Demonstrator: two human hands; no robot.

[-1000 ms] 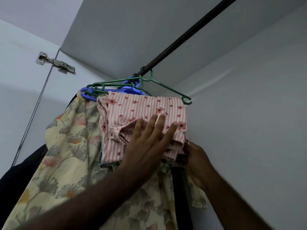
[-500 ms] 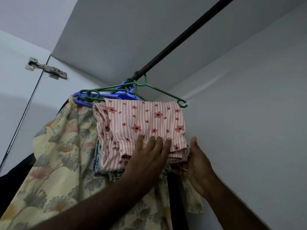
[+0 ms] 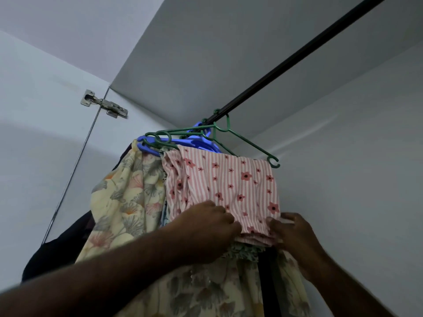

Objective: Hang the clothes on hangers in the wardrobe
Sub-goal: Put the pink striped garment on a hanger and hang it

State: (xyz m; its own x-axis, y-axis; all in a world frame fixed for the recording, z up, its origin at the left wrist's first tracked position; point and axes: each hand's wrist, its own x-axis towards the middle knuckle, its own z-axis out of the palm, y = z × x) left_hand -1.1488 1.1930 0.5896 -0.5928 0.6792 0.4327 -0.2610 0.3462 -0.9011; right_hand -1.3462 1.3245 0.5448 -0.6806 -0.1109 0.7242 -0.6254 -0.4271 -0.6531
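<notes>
1. Black wardrobe rail point(image 3: 297, 58) crosses my feed overhead.
2. Yellow floral dress point(image 3: 128, 197) hangs left.
3. Pink striped garment point(image 3: 229, 186) hangs just beside it, off the rail.
4. Left hand point(image 3: 206, 232), right hand point(image 3: 294, 235): both gripping its bottom fold.
5. Green hanger point(image 3: 249, 145) carries it.

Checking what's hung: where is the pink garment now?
Head view, centre: the pink garment hangs on the green hanger, right of the yellow dress; left hand and right hand hold its lower edge.
</notes>
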